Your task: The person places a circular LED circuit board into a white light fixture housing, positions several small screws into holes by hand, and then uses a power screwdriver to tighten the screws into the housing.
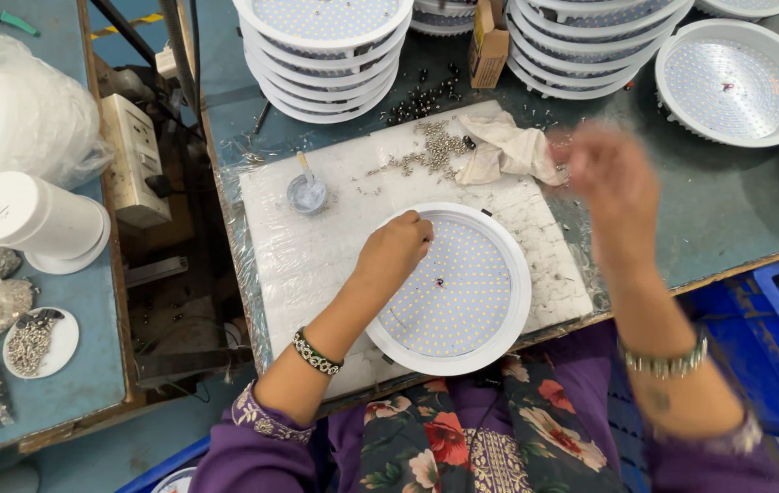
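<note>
Round lamp (458,297) at the surface's near edge is pinched at its rim by the left hand (396,248); the right hand (610,173), blurred, is raised near a rag (508,148), grip unclear.

White round lamp housing (459,288) with a dotted panel; white foam pad (316,246); teal table (727,219); beige cloth (508,148); purple sleeves (243,447); floral black garment (462,434).

A round white lamp housing (458,292) lies flat and face-up at the near edge of a white foam pad, its inner disc studded with rows of small yellow diodes, a dark screw at centre.
</note>
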